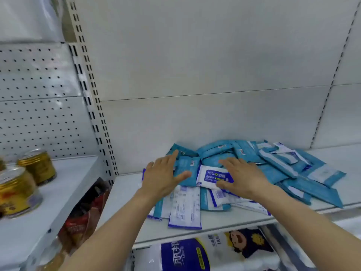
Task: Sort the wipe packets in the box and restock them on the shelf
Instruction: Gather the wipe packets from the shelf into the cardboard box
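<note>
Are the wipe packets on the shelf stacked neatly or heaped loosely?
Heaped loosely: the wipe packets overlap at mixed angles across the shelf.

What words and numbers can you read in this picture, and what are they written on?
"75%": on the white and blue packet between the hands.
"Alcohol W...": same packet, partly covered, blurry.
"18": on the toilet paper pack under the shelf; its big characters are not clear enough to read.
Teal packets: barcodes and print too small.
White packet back: print too blurred.
Gold cans: labels too blurred.
</note>
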Demonstrator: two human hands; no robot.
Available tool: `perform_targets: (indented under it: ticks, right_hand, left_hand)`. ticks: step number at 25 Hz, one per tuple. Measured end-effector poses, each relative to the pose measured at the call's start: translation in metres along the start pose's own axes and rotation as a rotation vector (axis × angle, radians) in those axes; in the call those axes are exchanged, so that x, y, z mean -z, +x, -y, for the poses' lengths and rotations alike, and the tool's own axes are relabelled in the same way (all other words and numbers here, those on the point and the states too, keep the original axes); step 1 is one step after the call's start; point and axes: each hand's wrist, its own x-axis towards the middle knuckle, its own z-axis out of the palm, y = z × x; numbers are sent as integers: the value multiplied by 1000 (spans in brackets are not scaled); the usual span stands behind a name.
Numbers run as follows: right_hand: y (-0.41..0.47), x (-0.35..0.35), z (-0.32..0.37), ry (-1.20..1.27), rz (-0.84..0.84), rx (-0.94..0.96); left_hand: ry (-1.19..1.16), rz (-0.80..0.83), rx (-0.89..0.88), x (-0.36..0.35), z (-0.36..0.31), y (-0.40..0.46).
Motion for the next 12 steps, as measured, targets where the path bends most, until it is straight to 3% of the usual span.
perform_targets:
  ticks: [4, 12]
  right_hand:
    - [29, -21, 0, -20, 130, -32]
    - [54, -18, -15, -22, 70, 47]
  left_hand:
    - [89, 204, 43, -29, 4, 39]
    - [82, 292, 119, -36, -15, 72]
